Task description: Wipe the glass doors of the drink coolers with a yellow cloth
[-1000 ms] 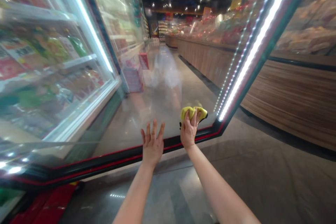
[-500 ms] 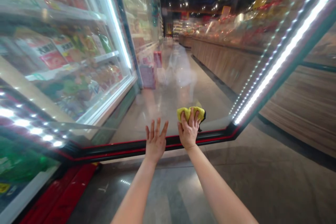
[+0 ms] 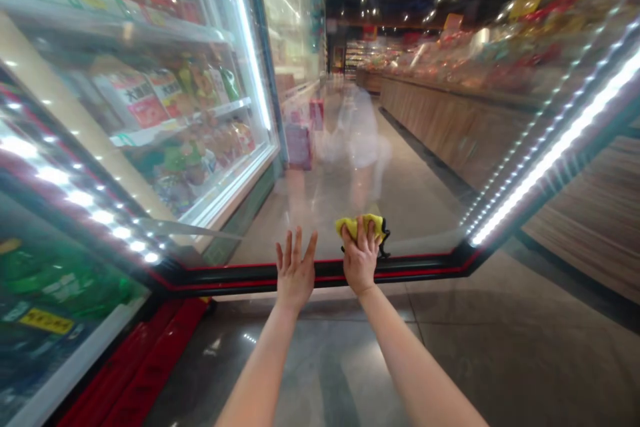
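The soft yellow cloth with black edging (image 3: 367,224) is pressed by the right hand's (image 3: 359,257) spread fingers to the clear glass pane (image 3: 425,213), just above its black, red-lined lower frame (image 3: 420,267). The left hand (image 3: 296,273) is spread alongside (contact unclear). Open glass is left rightward, towards the slanting white light strip (image 3: 545,161).

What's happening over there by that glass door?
A person's right hand presses a yellow cloth with a dark edge against the glass, just above the black, red-lined bottom frame. The left hand is beside it, fingers spread and holding nothing. Past the door, stocked shelves are on the left and a wood-sided display counter is on the right.
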